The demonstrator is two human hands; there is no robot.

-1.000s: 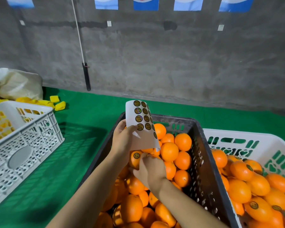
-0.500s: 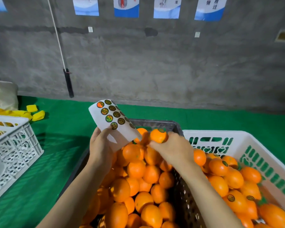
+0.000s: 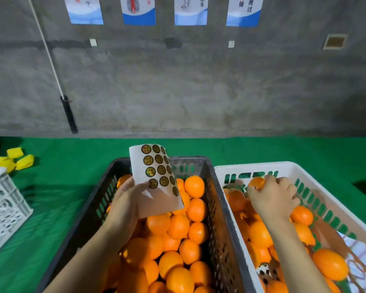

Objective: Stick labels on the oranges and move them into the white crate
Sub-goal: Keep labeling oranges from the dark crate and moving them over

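My left hand (image 3: 126, 203) holds a curled white sheet of round labels (image 3: 156, 176) upright over the dark crate (image 3: 220, 199), which is full of oranges (image 3: 178, 227). My right hand (image 3: 273, 197) is over the far end of the white crate (image 3: 256, 167) on the right and grips one orange (image 3: 256, 182) from above. Several oranges lie in the white crate, and one (image 3: 330, 264) sits near its right wall. Any label on the held orange is hidden by my fingers.
A second white crate (image 3: 4, 206) stands at the left edge on the green mat (image 3: 57, 187). Yellow pieces (image 3: 19, 159) lie at the far left. A grey wall with posters and a leaning pole (image 3: 67, 111) closes off the back.
My right hand has lifted an orange out of the dark crate and carried it right, over the white crate. My left hand has kept hold of the label sheet.
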